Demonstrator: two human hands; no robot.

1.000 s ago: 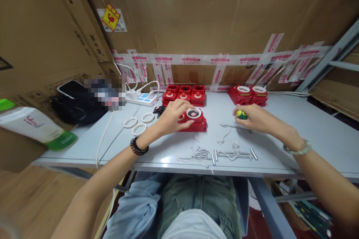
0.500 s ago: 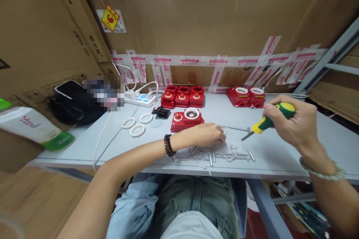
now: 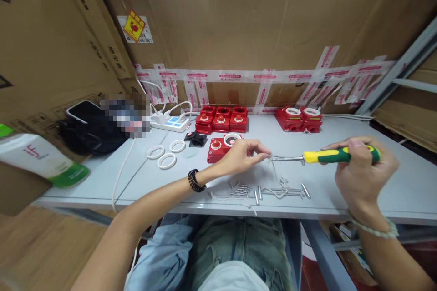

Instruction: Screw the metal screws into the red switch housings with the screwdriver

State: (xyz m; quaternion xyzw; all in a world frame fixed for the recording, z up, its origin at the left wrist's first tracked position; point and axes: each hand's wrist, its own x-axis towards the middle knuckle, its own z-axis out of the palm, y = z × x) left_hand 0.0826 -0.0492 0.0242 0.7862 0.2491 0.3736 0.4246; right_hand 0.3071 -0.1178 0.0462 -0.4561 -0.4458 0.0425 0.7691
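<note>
Screwdriver (image 3: 329, 156) gripped by our right hand (image 3: 365, 179) has reached our left hand's (image 3: 237, 158) narrowly pinched fingers, joining their work on something we cannot identify.

Rings (image 3: 166, 161) lie left of the screws (image 3: 241, 189).

Screwdriver (image 3: 341, 155) shaft smooth metal; red housings (image 3: 221, 120) glossy plastic; backdrop (image 3: 218, 18) matt, creased cardboard.

- 1 power strip (image 3: 170, 122), landmark
- 3 red housings (image 3: 221, 121), just right of strip
- 2 ringed red housings (image 3: 289, 122), farther right
- 1 red box (image 3: 215, 156), front-right of strip
- 3 loose white rings (image 3: 166, 168), in front
- 1 screwdriver (image 3: 327, 156), right
- 1 phone (image 3: 83, 112), left
- screws (image 3: 241, 189), front-right, piled, count unclear
</note>
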